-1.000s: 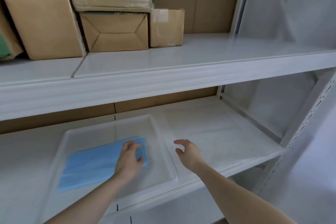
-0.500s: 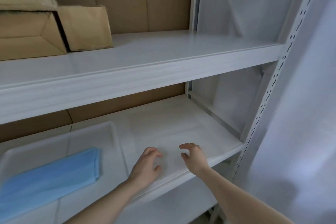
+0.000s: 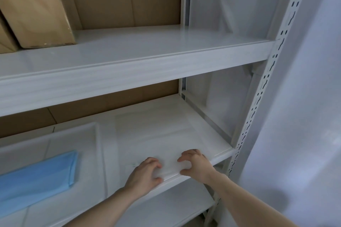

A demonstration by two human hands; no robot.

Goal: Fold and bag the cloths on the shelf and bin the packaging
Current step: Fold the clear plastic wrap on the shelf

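My left hand (image 3: 145, 173) and right hand (image 3: 196, 165) sit close together at the front edge of the lower shelf (image 3: 206, 134), fingers curled and fingertips down on a clear plastic bag (image 3: 156, 138) lying flat there. The film looks pinched up between the two hands, but it's too see-through for me to tell how firm the grip is. The bag reaches back toward the shelf's rear. Left of the bag, just beside it, I see a translucent tray (image 3: 96, 142) on the same shelf, with a folded blue cloth (image 3: 36, 177) lying flat inside, well apart from both hands. Upper shelf (image 3: 147, 61) carries a brown cardboard box (image 3: 36, 22) at far left. White slotted upright (image 3: 262, 94) runs down the right side.
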